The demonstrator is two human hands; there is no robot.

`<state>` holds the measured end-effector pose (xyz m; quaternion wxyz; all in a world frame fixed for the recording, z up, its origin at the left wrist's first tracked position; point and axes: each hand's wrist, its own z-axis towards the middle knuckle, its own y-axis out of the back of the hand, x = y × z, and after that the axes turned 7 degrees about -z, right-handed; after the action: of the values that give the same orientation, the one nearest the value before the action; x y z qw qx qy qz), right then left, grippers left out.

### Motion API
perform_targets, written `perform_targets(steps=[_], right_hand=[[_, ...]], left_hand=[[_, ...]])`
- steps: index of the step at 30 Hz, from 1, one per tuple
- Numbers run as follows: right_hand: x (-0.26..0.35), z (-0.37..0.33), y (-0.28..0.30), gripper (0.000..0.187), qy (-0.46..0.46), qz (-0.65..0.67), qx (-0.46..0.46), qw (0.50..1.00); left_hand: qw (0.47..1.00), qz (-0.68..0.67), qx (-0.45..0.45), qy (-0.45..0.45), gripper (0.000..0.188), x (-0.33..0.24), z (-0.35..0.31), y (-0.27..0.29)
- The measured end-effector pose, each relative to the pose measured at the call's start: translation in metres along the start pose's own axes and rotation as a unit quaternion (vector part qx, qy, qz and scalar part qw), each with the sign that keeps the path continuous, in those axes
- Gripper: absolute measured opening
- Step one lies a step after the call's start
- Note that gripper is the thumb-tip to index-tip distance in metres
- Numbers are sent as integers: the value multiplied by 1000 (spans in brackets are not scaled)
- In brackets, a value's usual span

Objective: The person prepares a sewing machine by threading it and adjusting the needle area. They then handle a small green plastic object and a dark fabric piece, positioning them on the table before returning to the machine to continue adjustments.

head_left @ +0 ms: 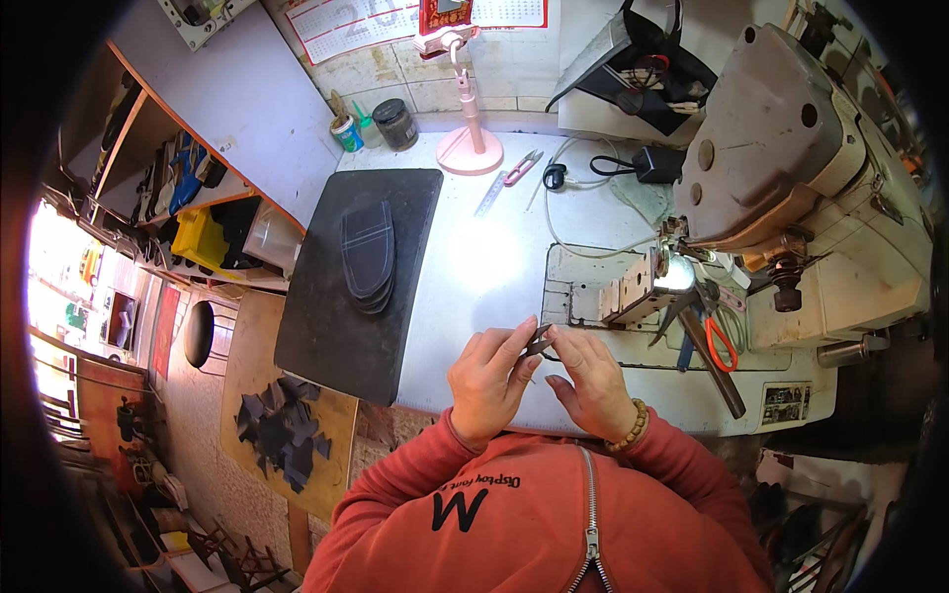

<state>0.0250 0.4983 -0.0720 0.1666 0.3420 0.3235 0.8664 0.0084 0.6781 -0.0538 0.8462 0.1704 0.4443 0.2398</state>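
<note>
Near the front edge of the white table, my left hand (488, 383) pinches a small dark piece (538, 343) between thumb and fingers. Opposite it, my right hand (595, 387) has its fingertips against or very near the same piece. Its fingers are stretched out and its thumb stands apart from them. Fingers cover much of the piece, so its full shape is hidden. To the left, a small stack of dark, round-ended stitched pieces (368, 255) lies on a black mat (321, 316).
A sewing machine (781, 148) stands at the right, with orange-handled scissors (721, 346) and a dark rod (714, 368) beside it. Behind are a pink lamp (471, 143), thread snips (522, 168), a clear ruler (489, 195) and a dark jar (395, 126). Dark scraps (279, 430) lie lower left.
</note>
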Motion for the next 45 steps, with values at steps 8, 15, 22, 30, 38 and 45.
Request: perform_targets(steps=[8,15,22,30,38,45], right_hand=[[-1,1,4,73,5,0,10,1000],[0,1,4,69,-2,-4,3,1000],[0,-2,6,63,-51,114,50,991],[-2,-7,4,55,-132,296,78,943],[-4,-7,4,52,-117,338,80,930],[-4,-7,4,51,-107,372,85,918]], left_hand=[[1000,21,2,-7,40,-1,0,2],[999,29,-11,-26,45,4,1,1],[999,27,-8,-24,44,4,-2,3],[1000,4,8,0,40,5,-4,7],[1000,-28,-5,1,36,2,-4,10],[999,-49,-3,7,36,1,-4,12]])
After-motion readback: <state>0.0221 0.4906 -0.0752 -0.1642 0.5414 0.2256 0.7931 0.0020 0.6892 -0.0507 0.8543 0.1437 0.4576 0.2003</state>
